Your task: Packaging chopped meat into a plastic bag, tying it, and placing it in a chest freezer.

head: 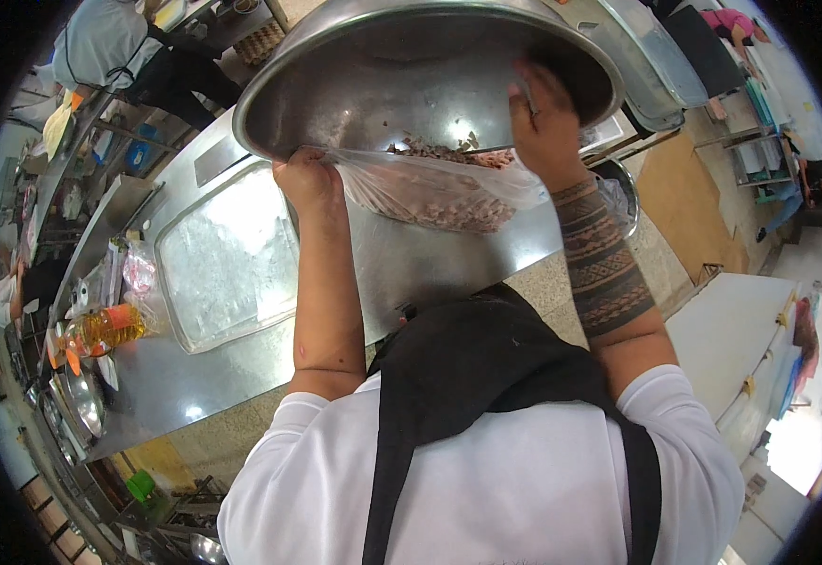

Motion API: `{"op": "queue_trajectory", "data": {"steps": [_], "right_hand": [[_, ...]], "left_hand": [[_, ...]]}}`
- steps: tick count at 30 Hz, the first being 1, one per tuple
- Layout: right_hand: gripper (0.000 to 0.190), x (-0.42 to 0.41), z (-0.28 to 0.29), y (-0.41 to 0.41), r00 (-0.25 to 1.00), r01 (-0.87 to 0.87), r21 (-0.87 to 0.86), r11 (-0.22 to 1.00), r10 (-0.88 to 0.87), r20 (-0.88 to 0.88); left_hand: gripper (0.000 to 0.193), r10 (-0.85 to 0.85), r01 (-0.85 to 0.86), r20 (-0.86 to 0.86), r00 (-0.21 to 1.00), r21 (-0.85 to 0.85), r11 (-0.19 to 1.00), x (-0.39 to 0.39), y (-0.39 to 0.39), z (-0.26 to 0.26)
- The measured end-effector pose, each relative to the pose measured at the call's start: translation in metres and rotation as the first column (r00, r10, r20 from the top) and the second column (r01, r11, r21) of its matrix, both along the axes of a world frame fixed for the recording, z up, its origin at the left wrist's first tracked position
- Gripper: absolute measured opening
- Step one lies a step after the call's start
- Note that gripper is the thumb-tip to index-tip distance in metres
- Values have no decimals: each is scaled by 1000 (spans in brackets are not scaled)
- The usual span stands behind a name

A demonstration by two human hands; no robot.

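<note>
A large stainless steel bowl [382, 92] is tipped toward me, its inside facing my body. Against its lower rim lies a clear plastic bag [418, 176] full of chopped, pinkish-brown food [460, 212] that looks like meat. More of the same bits [439, 150] cling at the bag's mouth and the bowl's wall. My left hand [310, 180] pinches the bag's edge at the bowl's left rim. Inside the bowl on the right is my right hand [545, 131], blurred, its fingers curled near a thin greyish thing I cannot identify. The bag's right end hangs beside that wrist.
The steel table [234, 378] holds a shallow metal tray [227, 254] at left. Beyond it stand an oil bottle [107, 330] and plastic bags [140, 268]. A plastic tub [640, 70] sits at upper right. A person in white [103, 46] stands at upper left.
</note>
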State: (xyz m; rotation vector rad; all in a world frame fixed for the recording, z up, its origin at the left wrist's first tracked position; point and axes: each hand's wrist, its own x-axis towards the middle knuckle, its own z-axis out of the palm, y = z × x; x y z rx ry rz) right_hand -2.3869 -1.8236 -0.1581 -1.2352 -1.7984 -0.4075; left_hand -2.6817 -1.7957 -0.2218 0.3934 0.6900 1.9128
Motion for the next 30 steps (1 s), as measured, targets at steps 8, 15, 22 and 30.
{"op": "queue_trajectory", "data": {"steps": [8, 15, 22, 30], "right_hand": [[33, -44, -107, -8, 549, -683, -517, 516, -104, -830], [34, -53, -45, 26, 717, -394, -225, 891, 144, -682], [38, -113, -69, 12, 667, -725, -660, 198, -37, -744], [20, -43, -6, -44, 980, -197, -245, 949, 182, -82]], "left_hand": [[42, 5, -17, -102, 995, -117, 993, -20, 9, -41], [52, -121, 117, 76, 990, 57, 992, -25, 9, -38], [48, -114, 112, 91, 989, 25, 993, -16, 14, -34], [46, -105, 104, 27, 994, 37, 994, -37, 9, -44]]}}
